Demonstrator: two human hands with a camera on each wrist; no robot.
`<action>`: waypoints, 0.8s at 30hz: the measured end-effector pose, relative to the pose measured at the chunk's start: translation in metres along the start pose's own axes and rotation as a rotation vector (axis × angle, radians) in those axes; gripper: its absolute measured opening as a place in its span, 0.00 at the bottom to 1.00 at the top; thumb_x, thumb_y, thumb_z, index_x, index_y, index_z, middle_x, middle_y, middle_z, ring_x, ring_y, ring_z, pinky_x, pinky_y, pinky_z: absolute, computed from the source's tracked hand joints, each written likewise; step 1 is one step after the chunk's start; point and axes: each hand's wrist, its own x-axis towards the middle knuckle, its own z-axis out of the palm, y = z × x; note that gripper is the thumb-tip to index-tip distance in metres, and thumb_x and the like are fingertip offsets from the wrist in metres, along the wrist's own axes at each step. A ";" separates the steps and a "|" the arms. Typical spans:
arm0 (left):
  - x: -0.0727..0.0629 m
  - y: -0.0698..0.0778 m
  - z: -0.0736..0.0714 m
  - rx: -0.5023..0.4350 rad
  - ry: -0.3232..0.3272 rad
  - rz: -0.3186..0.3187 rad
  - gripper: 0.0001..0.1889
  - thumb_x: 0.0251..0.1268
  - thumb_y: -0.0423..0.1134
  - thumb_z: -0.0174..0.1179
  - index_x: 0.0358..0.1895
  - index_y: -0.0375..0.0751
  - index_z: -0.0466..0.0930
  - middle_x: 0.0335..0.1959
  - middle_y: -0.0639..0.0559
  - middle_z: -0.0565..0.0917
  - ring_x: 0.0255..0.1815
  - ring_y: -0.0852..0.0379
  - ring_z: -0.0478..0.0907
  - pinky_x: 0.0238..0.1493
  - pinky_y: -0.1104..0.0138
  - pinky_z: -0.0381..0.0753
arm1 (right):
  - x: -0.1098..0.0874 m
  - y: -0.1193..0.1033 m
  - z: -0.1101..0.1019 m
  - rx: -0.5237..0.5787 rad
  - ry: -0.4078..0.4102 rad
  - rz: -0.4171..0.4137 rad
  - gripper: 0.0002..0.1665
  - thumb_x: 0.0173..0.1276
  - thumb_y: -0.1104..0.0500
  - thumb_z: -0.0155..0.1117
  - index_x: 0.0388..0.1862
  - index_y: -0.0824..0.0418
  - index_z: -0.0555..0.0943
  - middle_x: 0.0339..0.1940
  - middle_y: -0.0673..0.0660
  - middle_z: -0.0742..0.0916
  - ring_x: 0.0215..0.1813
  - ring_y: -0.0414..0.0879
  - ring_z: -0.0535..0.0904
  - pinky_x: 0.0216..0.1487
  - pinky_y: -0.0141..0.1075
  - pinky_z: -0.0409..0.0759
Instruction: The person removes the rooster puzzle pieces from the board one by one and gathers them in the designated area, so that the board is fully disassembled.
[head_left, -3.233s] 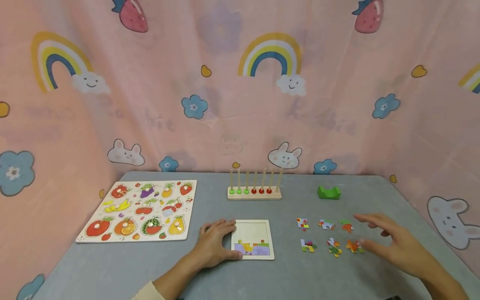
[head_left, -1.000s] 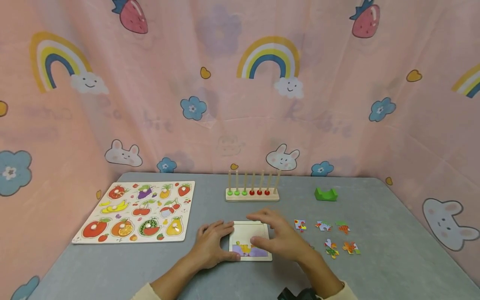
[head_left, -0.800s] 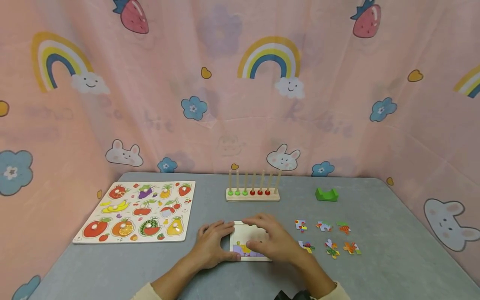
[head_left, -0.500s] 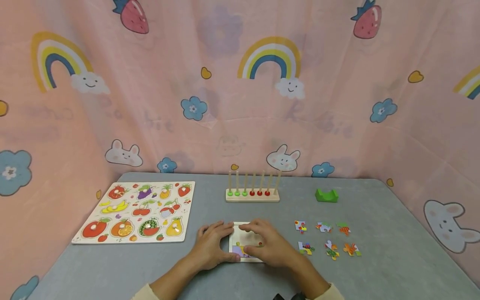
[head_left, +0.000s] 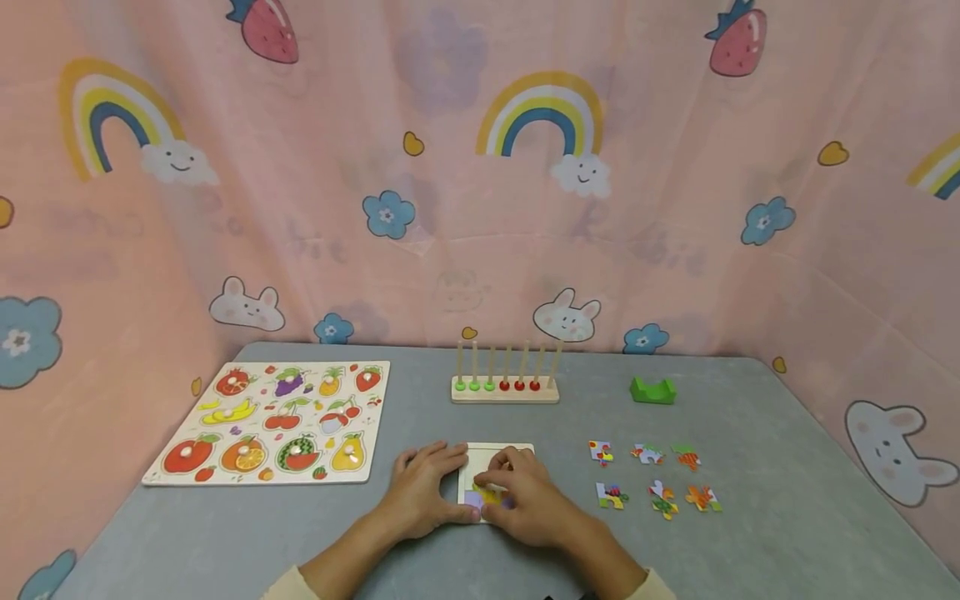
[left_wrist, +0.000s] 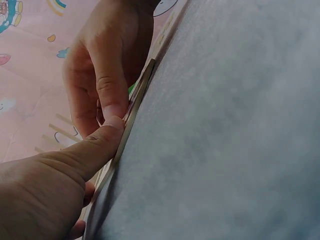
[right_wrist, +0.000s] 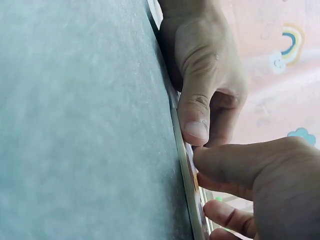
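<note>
A small square wooden jigsaw tray lies on the table in the head view, its lower part filled with purple and yellow pieces. My left hand grips its left side, fingers along the edge and thumb on the near corner. Bent over the tray is my right hand, thumb and fingertips around a yellow jigsaw piece in the lower row. Both wrist views show the thumbs nearly meeting at the tray's edge. My right hand hides the tray's right part.
Several loose jigsaw pieces lie in two rows to the right. A fruit peg puzzle board lies at the left. Behind the tray stands a wooden counting rack with upright pegs, and a green notched block sits at the back right.
My right hand has come left from the loose pieces to the tray, lowered, and brought its spread fingers together at the yellow piece. My left hand has kept its hold.
</note>
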 end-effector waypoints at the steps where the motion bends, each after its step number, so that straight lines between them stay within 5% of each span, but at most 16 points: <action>1: 0.000 0.000 0.000 0.001 0.002 0.004 0.41 0.40 0.57 0.76 0.59 0.38 0.79 0.65 0.53 0.74 0.68 0.46 0.63 0.61 0.42 0.50 | 0.000 0.000 0.000 -0.002 0.000 -0.001 0.16 0.58 0.60 0.67 0.47 0.58 0.85 0.42 0.45 0.71 0.48 0.46 0.64 0.49 0.46 0.62; 9: 0.001 0.000 0.000 0.006 -0.002 -0.005 0.41 0.40 0.58 0.76 0.60 0.39 0.78 0.65 0.53 0.74 0.68 0.46 0.63 0.61 0.42 0.50 | 0.001 0.003 0.002 0.041 0.042 0.008 0.18 0.56 0.71 0.58 0.43 0.56 0.85 0.43 0.48 0.74 0.49 0.48 0.66 0.48 0.50 0.64; 24: 0.001 0.001 -0.001 0.007 -0.011 -0.011 0.41 0.41 0.58 0.76 0.60 0.38 0.78 0.65 0.53 0.74 0.68 0.46 0.62 0.62 0.42 0.50 | 0.001 0.003 0.001 -0.015 0.059 -0.099 0.21 0.52 0.63 0.70 0.47 0.56 0.83 0.38 0.41 0.80 0.44 0.40 0.70 0.46 0.42 0.69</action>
